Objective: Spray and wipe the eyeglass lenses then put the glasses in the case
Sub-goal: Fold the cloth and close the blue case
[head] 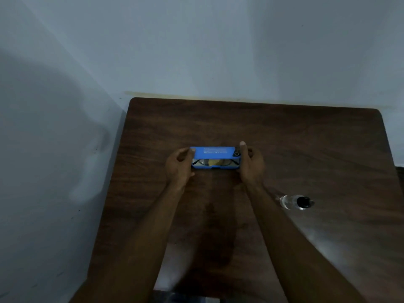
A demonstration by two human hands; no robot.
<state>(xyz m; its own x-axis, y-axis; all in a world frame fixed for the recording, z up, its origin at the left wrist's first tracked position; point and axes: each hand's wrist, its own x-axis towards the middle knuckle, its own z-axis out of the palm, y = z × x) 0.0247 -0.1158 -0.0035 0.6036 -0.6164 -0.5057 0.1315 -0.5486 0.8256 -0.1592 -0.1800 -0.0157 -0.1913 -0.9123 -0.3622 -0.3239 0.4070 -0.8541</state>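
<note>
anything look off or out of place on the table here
The spray bottle appears to lie on its side on the table, cap pointing right, apart from the case; it might roll or leak. The glasses sit in the open case, nothing askew there.

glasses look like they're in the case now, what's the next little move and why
Probably fold the lid shut: the glasses already lie inside the open blue case, and the left hand and right hand grip its two ends.

You look down at brown wood table (306, 138), round corners, back edge against pale grey wall (218, 51). Side wall (43, 204) on your left, big soft shadow (54, 101) on it. Light dim.
</note>
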